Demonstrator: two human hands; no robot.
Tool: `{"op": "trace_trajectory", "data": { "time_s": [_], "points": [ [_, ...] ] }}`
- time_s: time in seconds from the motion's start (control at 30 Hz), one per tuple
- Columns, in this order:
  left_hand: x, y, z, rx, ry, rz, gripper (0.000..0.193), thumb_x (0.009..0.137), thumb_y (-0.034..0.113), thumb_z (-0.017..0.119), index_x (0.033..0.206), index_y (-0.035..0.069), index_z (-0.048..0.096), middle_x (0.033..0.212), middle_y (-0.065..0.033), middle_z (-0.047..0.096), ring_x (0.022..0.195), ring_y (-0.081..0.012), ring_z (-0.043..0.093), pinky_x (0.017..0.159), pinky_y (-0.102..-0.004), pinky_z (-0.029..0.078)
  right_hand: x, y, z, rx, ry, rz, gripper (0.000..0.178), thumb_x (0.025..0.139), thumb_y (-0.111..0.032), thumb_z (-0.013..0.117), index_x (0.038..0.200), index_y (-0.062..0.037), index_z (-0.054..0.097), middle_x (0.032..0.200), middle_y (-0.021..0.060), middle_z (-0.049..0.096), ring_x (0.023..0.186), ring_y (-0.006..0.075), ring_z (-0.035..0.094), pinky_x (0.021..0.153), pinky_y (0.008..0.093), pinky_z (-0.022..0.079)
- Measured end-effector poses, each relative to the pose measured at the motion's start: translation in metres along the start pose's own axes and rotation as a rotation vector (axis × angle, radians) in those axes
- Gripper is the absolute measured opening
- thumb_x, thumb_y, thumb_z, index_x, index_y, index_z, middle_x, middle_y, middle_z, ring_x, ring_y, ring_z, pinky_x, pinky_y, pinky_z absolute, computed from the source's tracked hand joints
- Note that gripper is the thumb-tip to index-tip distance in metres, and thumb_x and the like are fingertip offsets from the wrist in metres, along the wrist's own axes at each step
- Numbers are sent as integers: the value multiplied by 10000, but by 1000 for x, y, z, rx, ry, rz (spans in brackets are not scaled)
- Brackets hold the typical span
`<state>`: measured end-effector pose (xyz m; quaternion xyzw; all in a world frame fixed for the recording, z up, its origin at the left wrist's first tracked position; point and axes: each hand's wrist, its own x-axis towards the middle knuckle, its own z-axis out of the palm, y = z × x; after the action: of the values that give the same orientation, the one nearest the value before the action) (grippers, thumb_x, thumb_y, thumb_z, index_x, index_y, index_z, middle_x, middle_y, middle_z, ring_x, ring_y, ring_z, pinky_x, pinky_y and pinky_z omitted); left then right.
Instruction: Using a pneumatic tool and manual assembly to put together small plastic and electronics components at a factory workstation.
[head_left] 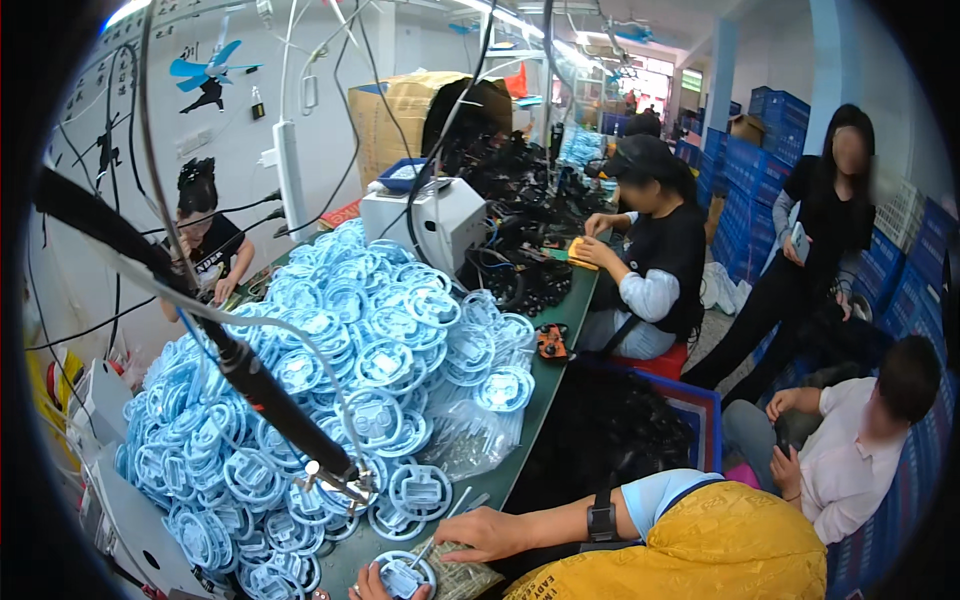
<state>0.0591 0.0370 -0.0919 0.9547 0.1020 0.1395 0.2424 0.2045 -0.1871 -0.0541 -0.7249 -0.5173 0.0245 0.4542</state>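
Observation:
At the bottom edge, my left hand grips a light blue round plastic part by its rim; only its fingers show. My right hand, with a dark watch on the wrist, is closed on a thin pale stick. The stick slants down to the round part's face. Under the right hand lies a clear bag of small thin pieces, too fine to name. A large heap of similar light blue round parts covers the green table beyond both hands.
A black rod with a metal end hangs over the heap. A white machine stands behind it. Right of the table is a blue crate of black items. Co-workers sit or stand nearby, one holding a yellow item. Cables hang above.

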Motion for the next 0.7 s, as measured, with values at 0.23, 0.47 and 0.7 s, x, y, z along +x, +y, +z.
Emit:
{"op": "trace_trajectory", "data": {
  "time_s": [0.23,0.47,0.7],
  "points": [
    [-3,1,4,66,60,-2,835,687,346,839,1380,58,473,1364,-187,521,1231,-391,476,1041,-506,326,-14,2,-28,-65,90,93,292,890,-246,683,1046,-37,552,940,126,600,823,358,628,665,419,496],
    [-5,-1,14,54,124,52,824,693,389,830,1365,47,497,1348,-209,533,1220,-407,479,1031,-506,332,-18,1,-7,-61,-263,-43,377,907,-324,647,1117,-33,530,939,152,599,857,375,626,695,423,519],
    [-16,-12,14,40,139,55,834,685,380,842,1365,42,499,1338,-221,536,1240,-403,469,1054,-496,324,38,-88,-125,-280,466,-544,553,924,-408,665,1291,-14,535,1039,151,616,928,280,651,714,371,564]
  ]
}}
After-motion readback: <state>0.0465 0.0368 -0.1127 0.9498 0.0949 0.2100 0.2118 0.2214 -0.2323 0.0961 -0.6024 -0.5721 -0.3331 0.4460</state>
